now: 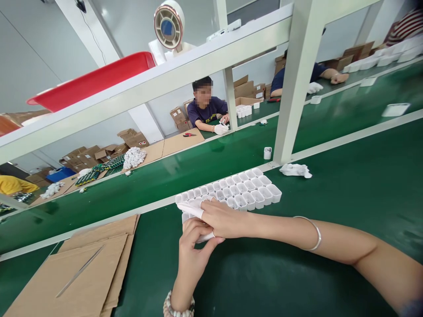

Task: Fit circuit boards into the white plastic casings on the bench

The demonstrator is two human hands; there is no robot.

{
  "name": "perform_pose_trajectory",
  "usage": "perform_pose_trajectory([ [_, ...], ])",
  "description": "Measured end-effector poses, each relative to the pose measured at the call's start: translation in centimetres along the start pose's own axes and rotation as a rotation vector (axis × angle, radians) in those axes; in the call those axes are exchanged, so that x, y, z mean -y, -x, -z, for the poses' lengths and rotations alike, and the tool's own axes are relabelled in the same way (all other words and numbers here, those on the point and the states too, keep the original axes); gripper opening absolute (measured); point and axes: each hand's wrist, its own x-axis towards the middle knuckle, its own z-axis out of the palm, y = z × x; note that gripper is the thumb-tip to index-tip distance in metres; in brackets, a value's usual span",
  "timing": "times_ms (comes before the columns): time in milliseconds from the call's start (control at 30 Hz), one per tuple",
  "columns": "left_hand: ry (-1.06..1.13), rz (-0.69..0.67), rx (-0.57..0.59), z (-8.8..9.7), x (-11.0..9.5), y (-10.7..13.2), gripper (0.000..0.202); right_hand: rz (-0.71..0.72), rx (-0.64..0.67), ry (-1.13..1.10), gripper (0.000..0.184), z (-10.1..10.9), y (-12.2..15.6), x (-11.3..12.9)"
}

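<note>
My right hand [226,218] reaches in from the right, fingers stretched forward, with a white finger cot [191,209] on an extended finger. Another white finger cot [205,237] covers its thumb, and my left hand [194,244] pinches that cot between thumb and fingers. Nothing else shows in my right hand, though some of its fingers are partly hidden. Just beyond both hands stand rows of small white plastic cups [261,197], open side up, on the green table [264,273]. My hands cover the nearest left part of the rows.
Flat cardboard sheets [79,268] lie at left, with thin metal tweezers [80,271] on top. A crumpled white glove [295,170] lies right of the cups. A pale post [294,88] rises behind. Across the green belt [158,176], a co-worker [208,108] sits.
</note>
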Motion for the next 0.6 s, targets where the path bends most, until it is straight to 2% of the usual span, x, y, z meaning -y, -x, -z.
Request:
perform_pose_trajectory([
  [100,0.032,0.098,-0.002,-0.1,0.0,0.1,0.018,0.031,0.007,0.041,0.014,-0.2,0.0,0.0],
  [267,0.047,0.218,-0.020,-0.3,0.0,0.2,0.027,0.108,-0.025,0.189,0.024,0.0,0.0,0.3],
  [433,0.112,0.343,-0.049,-0.8,-0.2,0.4,0.036,0.168,-0.030,0.292,0.026,0.2,0.0,0.7],
  [600,0.244,0.435,0.028,-1.3,-0.5,0.2,0.035,0.190,-0.061,0.352,0.029,0.3,0.0,1.0],
])
